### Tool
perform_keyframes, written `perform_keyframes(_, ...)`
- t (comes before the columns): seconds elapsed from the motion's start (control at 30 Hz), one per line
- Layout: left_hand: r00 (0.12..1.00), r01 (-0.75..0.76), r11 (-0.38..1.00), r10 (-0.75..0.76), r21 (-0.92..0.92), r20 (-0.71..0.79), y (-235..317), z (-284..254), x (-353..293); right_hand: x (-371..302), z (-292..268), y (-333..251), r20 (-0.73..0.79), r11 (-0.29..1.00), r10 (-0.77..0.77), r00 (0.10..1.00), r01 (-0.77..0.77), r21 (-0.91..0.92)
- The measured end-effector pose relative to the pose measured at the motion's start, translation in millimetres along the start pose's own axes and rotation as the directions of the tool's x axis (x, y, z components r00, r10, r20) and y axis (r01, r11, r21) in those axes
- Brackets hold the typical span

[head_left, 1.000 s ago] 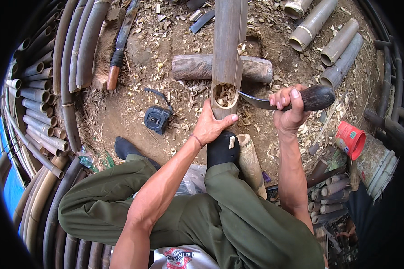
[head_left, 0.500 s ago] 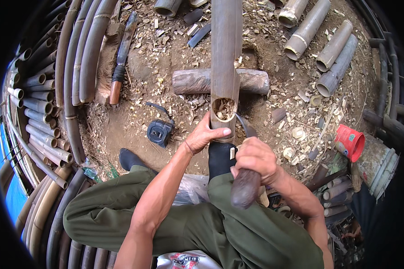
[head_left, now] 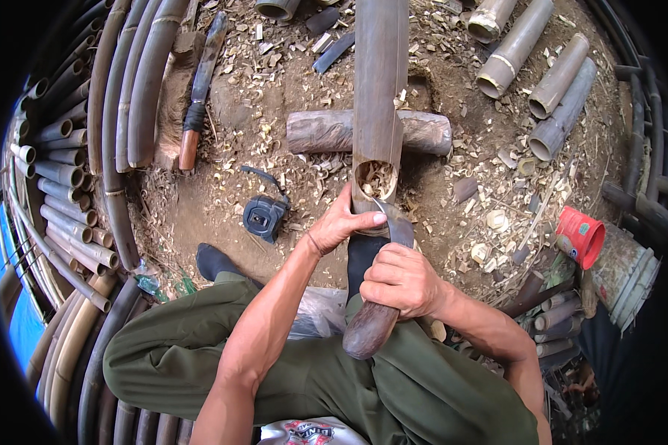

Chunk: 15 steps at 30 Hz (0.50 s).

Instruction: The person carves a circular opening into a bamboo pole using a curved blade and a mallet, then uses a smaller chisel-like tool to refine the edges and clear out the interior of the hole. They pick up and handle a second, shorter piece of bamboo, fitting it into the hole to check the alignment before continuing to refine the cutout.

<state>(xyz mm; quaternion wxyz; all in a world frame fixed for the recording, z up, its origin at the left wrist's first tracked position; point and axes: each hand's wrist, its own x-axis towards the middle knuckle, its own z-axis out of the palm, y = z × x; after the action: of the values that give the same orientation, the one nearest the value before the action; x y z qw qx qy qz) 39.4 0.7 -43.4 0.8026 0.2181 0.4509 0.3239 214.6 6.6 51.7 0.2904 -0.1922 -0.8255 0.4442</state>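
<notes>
At the near end of the brown bamboo tube, I am seeing the cut opening facing back toward the head camera, with shavings lying inside it. The tube's long axis is running almost straight away from me, crossing a log that is lying sideways. The left hand is being the nearer one: it is gripping the tube's left side just below the opening, its thumb extending across the front. The right hand is sitting lower and slightly to the right, its fist closing round the dark handle of a knife. From there the blade is pointing forward and curving leftward, its tip lying at the opening's near rim, just beyond the left thumb; whether they are touching, I cannot tell.
</notes>
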Motion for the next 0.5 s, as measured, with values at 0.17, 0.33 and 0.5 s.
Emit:
perform_keyframes(0.17,0.999,-0.029,0.999,0.030,0.024,-0.043,-5.8,3.9,1.8,-3.0,2.5,4.2,0.034,0.997,-0.028,0.999,0.030,-0.071)
perform_keyframes(0.33,0.989,-0.024,0.988,0.045,0.150,-0.141,-3.3,13.3,5.8,-12.5,-0.3,12.5,0.078,0.985,-0.071,0.994,0.082,-0.152)
perform_keyframes(0.5,0.940,0.003,0.956,0.097,0.292,-0.327,-4.0,27.6,8.6,-30.2,-2.5,27.5,0.150,0.958,-0.121,0.981,0.155,-0.241)
